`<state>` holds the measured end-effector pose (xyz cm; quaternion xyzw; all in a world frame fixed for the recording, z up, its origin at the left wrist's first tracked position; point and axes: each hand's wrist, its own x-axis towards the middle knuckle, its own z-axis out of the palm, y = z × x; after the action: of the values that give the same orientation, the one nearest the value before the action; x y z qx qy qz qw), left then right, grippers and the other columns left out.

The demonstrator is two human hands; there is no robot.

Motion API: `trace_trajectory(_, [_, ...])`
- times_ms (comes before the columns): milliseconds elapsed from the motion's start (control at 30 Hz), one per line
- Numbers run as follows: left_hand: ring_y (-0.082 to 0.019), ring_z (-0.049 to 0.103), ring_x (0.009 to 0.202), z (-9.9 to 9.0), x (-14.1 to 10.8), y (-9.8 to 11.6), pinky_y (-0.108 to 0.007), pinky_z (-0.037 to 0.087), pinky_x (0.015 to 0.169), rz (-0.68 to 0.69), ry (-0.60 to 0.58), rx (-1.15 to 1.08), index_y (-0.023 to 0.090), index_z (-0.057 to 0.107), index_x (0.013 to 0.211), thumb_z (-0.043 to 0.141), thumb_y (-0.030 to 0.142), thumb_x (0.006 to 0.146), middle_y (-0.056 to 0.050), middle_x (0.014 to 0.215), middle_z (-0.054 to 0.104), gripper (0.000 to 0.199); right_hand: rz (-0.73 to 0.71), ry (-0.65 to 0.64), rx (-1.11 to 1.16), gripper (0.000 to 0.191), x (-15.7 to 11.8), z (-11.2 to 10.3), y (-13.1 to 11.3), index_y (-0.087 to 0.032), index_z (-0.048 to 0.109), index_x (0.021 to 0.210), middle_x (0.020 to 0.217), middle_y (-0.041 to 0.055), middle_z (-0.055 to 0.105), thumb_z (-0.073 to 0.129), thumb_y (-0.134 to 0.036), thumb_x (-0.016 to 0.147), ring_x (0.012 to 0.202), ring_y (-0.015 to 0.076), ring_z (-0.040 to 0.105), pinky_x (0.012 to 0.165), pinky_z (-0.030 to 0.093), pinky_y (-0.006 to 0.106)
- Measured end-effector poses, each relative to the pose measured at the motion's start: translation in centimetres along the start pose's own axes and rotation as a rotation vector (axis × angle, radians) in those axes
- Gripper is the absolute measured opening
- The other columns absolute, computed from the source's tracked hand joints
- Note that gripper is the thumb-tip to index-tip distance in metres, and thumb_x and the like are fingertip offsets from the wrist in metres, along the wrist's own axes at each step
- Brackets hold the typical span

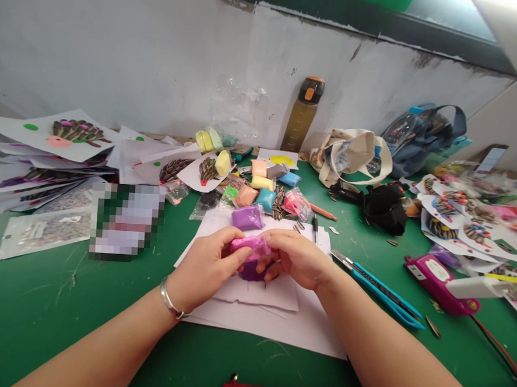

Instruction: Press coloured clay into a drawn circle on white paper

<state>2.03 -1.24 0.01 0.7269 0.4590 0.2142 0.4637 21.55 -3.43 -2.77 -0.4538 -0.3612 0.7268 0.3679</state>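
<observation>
Both hands meet over white paper sheets in front of me. My left hand, with a silver bracelet at its wrist, has its thumb and fingers closed round a pink packet. On the packet's other side, my right hand grips it with bent fingers. A dark purple piece shows just beneath the packet, partly hidden by the fingers. A lighter purple packet lies on the paper just beyond the hands.
Behind the hands lie coloured clay packets, seeds and a black pen. A cutter and a magenta glue gun are at right. Decorated papers are stacked left. A bottle stands by the wall.
</observation>
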Motion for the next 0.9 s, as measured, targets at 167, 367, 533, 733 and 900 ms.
trace_trajectory(167, [-0.015,0.06,0.062,0.1,-0.04,-0.01,-0.024,0.045,0.058,0.036,-0.013,0.079,0.022,0.061,0.087,0.053,0.04,0.085,0.002,0.068,0.063,0.019,0.031,-0.064,-0.055,0.023,-0.23,0.12,-0.12,-0.016,0.064,0.087,0.072,0.0036,0.065,0.068,-0.036,0.076,0.062,0.0142,0.063,0.054,0.053,0.025])
trace_trajectory(367, [-0.015,0.062,0.063,-0.01,0.05,-0.11,-0.024,0.046,0.059,0.007,-0.005,0.004,0.022,0.06,0.087,0.055,0.041,0.084,0.002,0.072,0.064,0.019,0.036,-0.052,-0.034,0.02,-0.32,-0.19,-0.26,-0.016,0.065,0.089,0.07,0.004,0.067,0.057,-0.015,0.071,0.064,0.0154,0.065,0.058,0.054,0.028])
trace_trajectory(533, [-0.015,0.061,0.059,-0.17,0.05,-0.04,-0.024,0.047,0.059,-0.007,0.025,-0.014,0.022,0.059,0.089,0.055,0.042,0.084,0.002,0.069,0.062,0.021,0.039,-0.065,0.029,0.022,-0.45,-0.37,-0.35,-0.015,0.066,0.094,0.073,0.0056,0.069,0.06,-0.02,0.073,0.068,0.0178,0.067,0.058,0.055,0.03])
trace_trajectory(733, [-0.015,0.062,0.062,-0.11,0.01,0.13,-0.024,0.046,0.059,0.002,0.017,0.01,0.022,0.06,0.088,0.055,0.041,0.084,0.002,0.072,0.064,0.02,0.053,-0.082,-0.011,0.03,-0.24,-0.24,-0.06,-0.014,0.065,0.09,0.077,0.007,0.069,0.068,-0.041,0.077,0.062,0.0147,0.066,0.054,0.053,0.025])
trace_trajectory(900, [-0.016,0.063,0.062,0.1,0.01,0.18,-0.024,0.047,0.059,0.001,0.001,-0.007,0.022,0.061,0.086,0.056,0.043,0.083,0.002,0.07,0.065,0.021,0.051,-0.066,-0.027,0.019,0.08,-0.28,0.22,-0.014,0.064,0.081,0.067,0.0034,0.066,0.07,-0.03,0.073,0.055,0.0122,0.064,0.049,0.051,0.021])
